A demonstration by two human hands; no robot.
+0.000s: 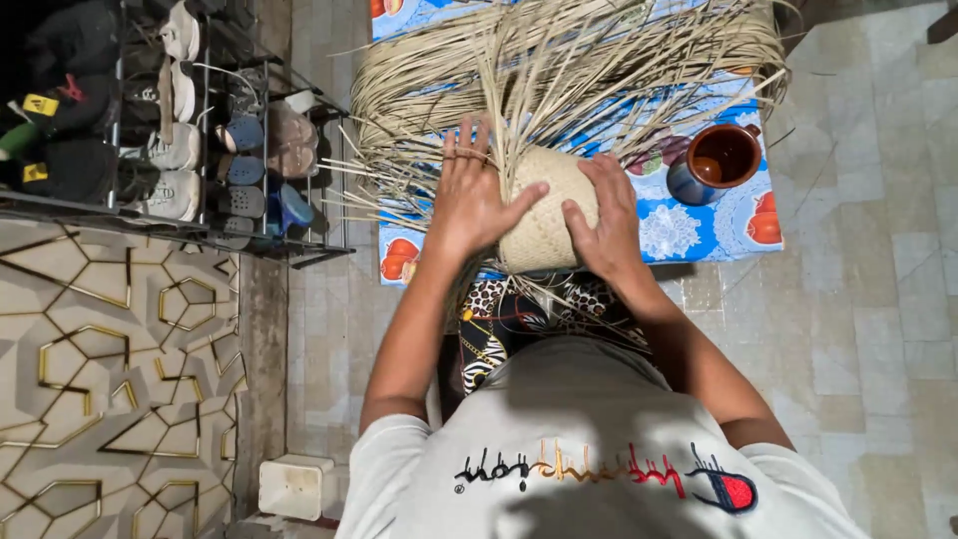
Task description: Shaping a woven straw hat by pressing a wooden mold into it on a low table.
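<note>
A pale tiled floor (858, 299) carries a blue fruit-printed mat (699, 225). At centre, the left hand (474, 200) and right hand (604, 220) clasp a half-woven tan straw basket (544, 215), fingers wrapped around it. Loose straw strips (559, 60) fan toward twelve o'clock; a brown-and-blue clay mug (714, 162) stands at three o'clock.

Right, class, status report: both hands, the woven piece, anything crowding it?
Left hand and right hand clasp the woven basket. Loose straw strands fan out above. Brown mug stands clear, right.

Pale stone tiles (858, 299) cover the floor, unevenly lit. At the left stands a black metal shoe rack (150, 215) full of sneakers and sandals, beside a patterned panel with gold geometric lines (100, 379). A small white box (296, 487) sits below.
</note>
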